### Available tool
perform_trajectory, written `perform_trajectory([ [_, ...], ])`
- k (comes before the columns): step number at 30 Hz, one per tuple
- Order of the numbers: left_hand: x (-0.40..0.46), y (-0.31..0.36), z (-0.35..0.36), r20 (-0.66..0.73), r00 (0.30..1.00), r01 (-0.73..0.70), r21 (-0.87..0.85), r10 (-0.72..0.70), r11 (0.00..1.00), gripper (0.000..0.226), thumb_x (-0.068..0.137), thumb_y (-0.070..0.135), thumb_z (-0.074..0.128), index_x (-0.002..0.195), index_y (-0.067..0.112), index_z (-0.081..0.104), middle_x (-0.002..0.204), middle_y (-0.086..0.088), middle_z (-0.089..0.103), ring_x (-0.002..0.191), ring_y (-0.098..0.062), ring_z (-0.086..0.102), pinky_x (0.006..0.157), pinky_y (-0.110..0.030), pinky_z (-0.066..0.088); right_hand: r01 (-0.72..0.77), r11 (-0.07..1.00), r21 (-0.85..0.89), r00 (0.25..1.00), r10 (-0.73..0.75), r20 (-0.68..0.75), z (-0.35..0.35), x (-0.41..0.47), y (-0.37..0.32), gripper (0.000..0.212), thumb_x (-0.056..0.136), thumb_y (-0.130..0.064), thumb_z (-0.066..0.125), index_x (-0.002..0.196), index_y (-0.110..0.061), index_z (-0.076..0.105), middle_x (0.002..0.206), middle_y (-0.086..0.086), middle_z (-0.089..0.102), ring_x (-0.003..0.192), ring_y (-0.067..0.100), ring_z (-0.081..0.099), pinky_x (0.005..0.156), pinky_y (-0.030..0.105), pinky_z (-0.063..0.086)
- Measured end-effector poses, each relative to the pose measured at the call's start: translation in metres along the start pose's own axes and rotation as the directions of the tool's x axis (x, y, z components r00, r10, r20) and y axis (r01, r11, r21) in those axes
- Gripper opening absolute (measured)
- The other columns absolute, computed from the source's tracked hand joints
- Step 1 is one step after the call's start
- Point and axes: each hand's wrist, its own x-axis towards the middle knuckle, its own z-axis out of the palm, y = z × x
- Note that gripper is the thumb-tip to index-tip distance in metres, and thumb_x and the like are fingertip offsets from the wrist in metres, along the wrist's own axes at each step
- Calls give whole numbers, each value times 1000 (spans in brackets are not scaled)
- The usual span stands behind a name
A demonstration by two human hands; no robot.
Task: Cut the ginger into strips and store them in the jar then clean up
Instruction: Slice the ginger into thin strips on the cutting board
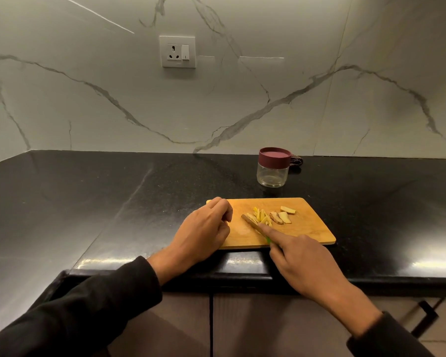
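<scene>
Ginger (271, 217) lies a little right of the frame's centre, on our wooden cutting board (309, 228). It is in two lots: thin yellow strips (262, 217) fanned out near the middle of the board, and three larger uncut slices (283, 216) just to their right, one of them nearer the board's far edge.

Our right hand (304, 264) comes in from the lower right of the frame. Its grip is closed round the knife (252, 224), whose green handle shows only as a sliver under the fingers, and the index finger is stretched forward along the back of the blade. The blade points up and to the left, with its edge down against the board, touching the near side of the strips.

Our left hand (204, 230) rests on the board's left end, covering that corner. Its fingers are curled in loosely towards the palm; we cannot tell whether anything is pinched beneath them, since the fingertips are hidden by the knuckles. It sits apart from the strips, with bare board between.

The board lies on the black stone desk (113, 202), near the front edge. Further back, above the board in the frame, stands the glass jar (273, 173) with its maroon lid (274, 155) on. Just behind the jar, to its right, a dark cloth (296, 161) shows partly. On the marble wall (319, 99) at upper centre sits a white socket plate (177, 51). Both our sleeves are black.
</scene>
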Motion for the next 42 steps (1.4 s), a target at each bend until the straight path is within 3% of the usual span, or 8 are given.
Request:
perform_trajectory([
  [6,0,-1,-1,-8,1000,7,-12,-7,1000,25,82,3,59,86,24,47,87,11,53,70,-12,50,60,-35,48,41,999,-17,999,-41,26,-2,-1,2,51,105,-43,33,152,-55,18,75,-8,57,65,8,54,53,21,34],
  [12,0,0,-2,26,1000,11,-1,-11,1000,20,81,5,58,86,23,50,87,10,55,73,-14,54,62,-39,50,38,999,-1,999,-38,12,-3,-2,3,51,106,-41,33,154,-51,21,75,-6,59,64,8,53,57,26,43],
  [18,1,3,-4,47,999,5,-22,-4,1000,19,84,4,61,89,21,59,90,9,59,76,-12,59,66,-35,54,48,999,-13,998,-47,46,-6,1,1,51,107,-37,32,154,-49,18,79,-5,56,72,11,55,65,31,47],
  [25,8,7,-2,-1,998,69,-81,-69,994,10,87,15,67,95,20,71,88,10,64,76,-9,62,68,-27,56,27,999,21,998,-28,49,-6,1,4,50,105,-38,36,154,-46,26,90,-3,63,74,10,54,63,30,46],
  [28,29,18,1,-14,997,78,-54,-78,996,6,89,25,68,92,21,72,84,11,66,74,-7,62,68,-31,56,25,1000,16,998,-25,49,-6,1,4,52,105,-38,36,154,-47,25,107,3,67,81,16,54,68,33,46],
  [33,78,42,14,143,977,161,-14,-157,987,12,92,28,67,99,20,72,89,9,70,79,-7,64,74,-33,58,28,1000,9,999,-28,41,-7,-1,4,52,104,-38,39,155,-42,26,121,4,67,102,23,62,75,35,48],
  [37,107,54,30,359,908,218,33,-215,975,22,92,30,71,110,18,72,105,3,71,92,-11,66,80,-24,55,32,999,22,999,-33,38,-7,-1,4,50,105,-38,41,153,-41,29,112,2,67,93,18,61,70,31,45],
  [42,122,55,46,526,798,224,191,-293,956,37,86,40,77,113,14,74,106,0,73,94,-15,67,90,-35,58,30,1000,6,998,-30,49,-6,0,5,48,105,-38,41,152,-40,31,106,2,67,92,19,63,76,34,53],
])
